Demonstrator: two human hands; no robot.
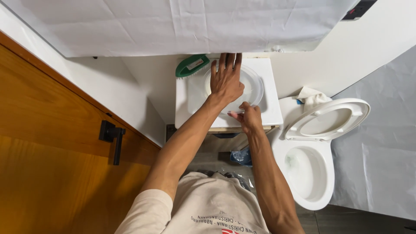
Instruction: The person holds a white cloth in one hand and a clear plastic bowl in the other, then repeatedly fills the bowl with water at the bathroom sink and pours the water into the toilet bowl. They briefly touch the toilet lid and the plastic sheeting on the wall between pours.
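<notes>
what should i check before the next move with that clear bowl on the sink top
1. Left hand flat inside the clear bowl: ok.
2. Right hand pinching the bowl's near rim: ok.
3. Bowl fully on the white sink top: not ok, its near rim sits at the front edge.
4. Green scrub brush apart from the bowl: ok.
5. Bowl dry or wet: cannot tell.
6. Toilet lid up beside the sink: ok.

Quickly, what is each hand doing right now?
Left hand: open, flat on the round clear plastic lid.
Right hand: closed, pinching the lid's near rim.
</notes>
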